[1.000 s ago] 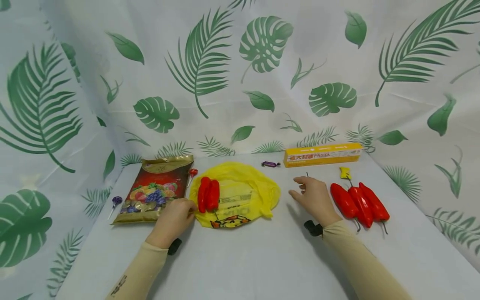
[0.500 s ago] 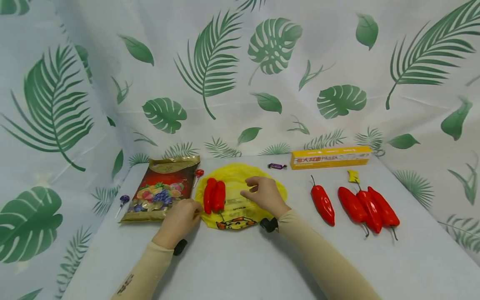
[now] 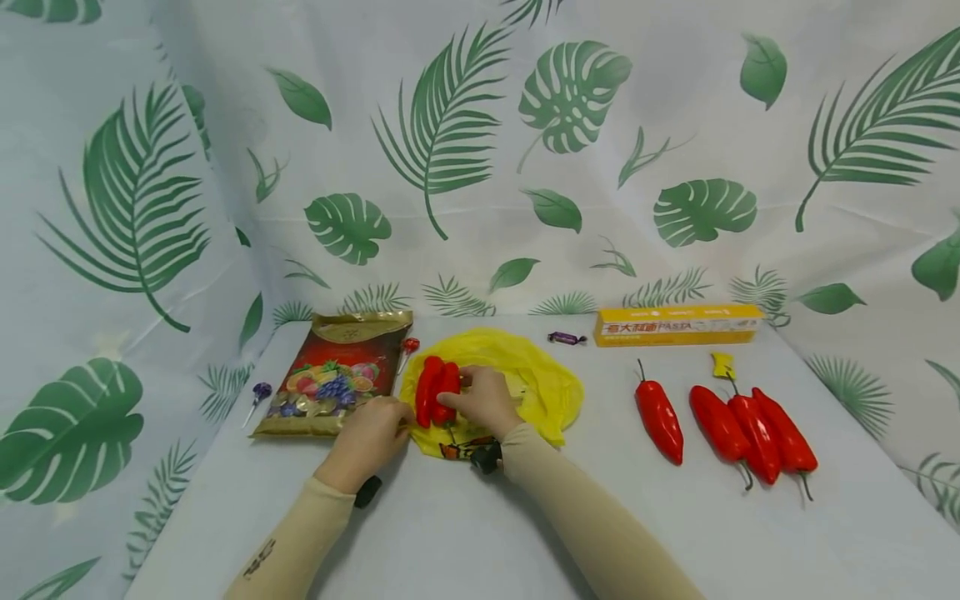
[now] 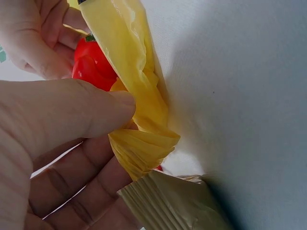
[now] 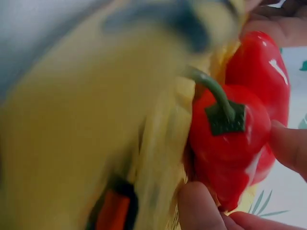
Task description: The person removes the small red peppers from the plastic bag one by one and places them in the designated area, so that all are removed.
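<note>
A yellow plastic bag (image 3: 551,396) lies flat near the middle of the table, with two red peppers side by side on its left part. My left hand (image 3: 372,437) pinches the bag's left edge between thumb and fingers; the gathered yellow film (image 4: 144,148) shows in the left wrist view. My right hand (image 3: 486,400) reaches over the bag and grips the nearer red pepper (image 5: 230,143), thumb on one side and fingers on the other. Its green stem (image 5: 216,96) points toward the bag. The other red pepper (image 5: 261,67) sits right against it.
A red-and-gold candy bag (image 3: 337,358) lies at the left, between a purple lollipop (image 3: 262,391) and a red lollipop (image 3: 410,344). At the back are a purple wrapped candy (image 3: 566,338) and a pasta box (image 3: 678,327). Several red peppers (image 3: 660,421) and a yellow candy (image 3: 722,365) lie right.
My right hand has moved left from beside the right-hand peppers, across the bag, and now grips a pepper on it. The left hand stays at the bag's edge. The head view has shifted slightly.
</note>
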`<action>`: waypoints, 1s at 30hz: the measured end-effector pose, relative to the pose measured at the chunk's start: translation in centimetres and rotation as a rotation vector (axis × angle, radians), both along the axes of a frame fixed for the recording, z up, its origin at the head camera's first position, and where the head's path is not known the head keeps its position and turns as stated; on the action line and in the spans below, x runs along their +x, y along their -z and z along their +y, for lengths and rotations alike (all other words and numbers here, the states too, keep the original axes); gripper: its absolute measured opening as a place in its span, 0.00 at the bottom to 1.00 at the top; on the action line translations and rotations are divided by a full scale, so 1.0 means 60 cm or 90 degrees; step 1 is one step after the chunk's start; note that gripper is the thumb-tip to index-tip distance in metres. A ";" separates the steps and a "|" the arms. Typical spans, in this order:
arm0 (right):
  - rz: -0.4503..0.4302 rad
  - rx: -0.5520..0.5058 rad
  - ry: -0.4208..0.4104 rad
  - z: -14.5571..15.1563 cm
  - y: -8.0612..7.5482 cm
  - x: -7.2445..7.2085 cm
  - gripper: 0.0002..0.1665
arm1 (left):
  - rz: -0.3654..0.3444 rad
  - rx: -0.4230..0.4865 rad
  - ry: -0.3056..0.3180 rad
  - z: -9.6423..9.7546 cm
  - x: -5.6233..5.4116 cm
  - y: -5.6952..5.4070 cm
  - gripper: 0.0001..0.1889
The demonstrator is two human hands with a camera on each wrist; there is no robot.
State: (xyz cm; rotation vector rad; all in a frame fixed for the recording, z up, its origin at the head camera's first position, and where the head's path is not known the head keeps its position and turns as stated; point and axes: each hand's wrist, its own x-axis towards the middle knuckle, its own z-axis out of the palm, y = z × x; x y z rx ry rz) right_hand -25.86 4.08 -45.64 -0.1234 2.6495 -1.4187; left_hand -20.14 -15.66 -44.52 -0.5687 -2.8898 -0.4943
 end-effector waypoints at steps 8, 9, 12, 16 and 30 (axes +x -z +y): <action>0.031 0.034 0.041 -0.025 0.000 -0.003 0.27 | -0.001 -0.019 -0.002 0.002 -0.002 -0.001 0.04; 0.024 0.029 0.046 -0.025 -0.001 -0.003 0.26 | 0.000 -0.022 -0.001 0.002 -0.002 0.000 0.04; 0.012 0.021 0.054 -0.024 -0.003 -0.006 0.29 | 0.002 -0.020 0.001 0.002 -0.003 0.001 0.04; 0.003 0.016 0.059 -0.011 -0.004 -0.007 0.32 | 0.009 -0.005 0.010 0.002 -0.004 0.003 0.04; -0.013 -0.027 0.039 0.126 -0.041 0.022 0.39 | 0.025 -0.012 0.006 0.004 0.004 -0.002 0.03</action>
